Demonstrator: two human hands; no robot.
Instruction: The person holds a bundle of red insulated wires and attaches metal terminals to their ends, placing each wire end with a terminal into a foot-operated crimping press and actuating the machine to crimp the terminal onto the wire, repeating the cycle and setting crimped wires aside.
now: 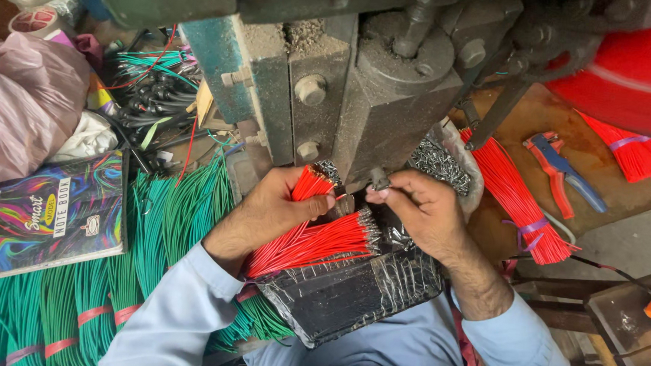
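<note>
Cluttered surface [628,221]: green wires [168,219], notebook [45,213], pliers [563,173]. Left hand [276,206] clenched on red wires [315,238]; right hand [424,207] pinching small terminal [379,180] under press [360,81].

Pink plastic bag [18,100] at left, above multicoloured notebook [45,213].

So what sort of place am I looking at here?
Most likely a small wire-crimping workshop. A grimy metal press stands over the bench, the left hand holds a bunch of red wires at it, tied bundles of green wires lie alongside, and a wire stripper lies nearby.
</note>
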